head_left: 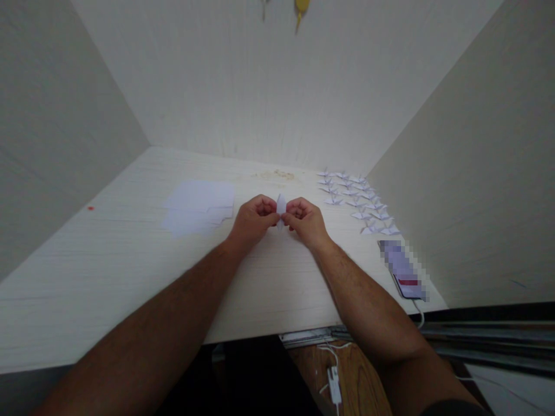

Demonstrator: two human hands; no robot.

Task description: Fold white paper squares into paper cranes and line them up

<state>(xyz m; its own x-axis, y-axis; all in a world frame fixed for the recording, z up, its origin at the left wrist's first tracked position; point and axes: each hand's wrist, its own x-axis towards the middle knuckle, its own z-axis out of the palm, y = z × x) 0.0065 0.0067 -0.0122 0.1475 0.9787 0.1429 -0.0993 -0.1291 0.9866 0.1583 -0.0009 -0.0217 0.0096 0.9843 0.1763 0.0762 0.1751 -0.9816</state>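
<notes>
A small folded piece of white paper (281, 203) is held upright above the middle of the table. My left hand (255, 218) pinches its left side between thumb and fingers. From the other side my right hand (304, 220) pinches it too, so the two thumbs nearly meet at its lower part. The paper is narrow and pointed at top and bottom; its inner folds are hidden by my fingers.
Loose white paper sheets (197, 199) lie to the left. Several folded paper cranes (355, 193) stand in rows at the back right. A phone (401, 270) with a cable lies by the right edge of the table (130, 271). Walls enclose three sides.
</notes>
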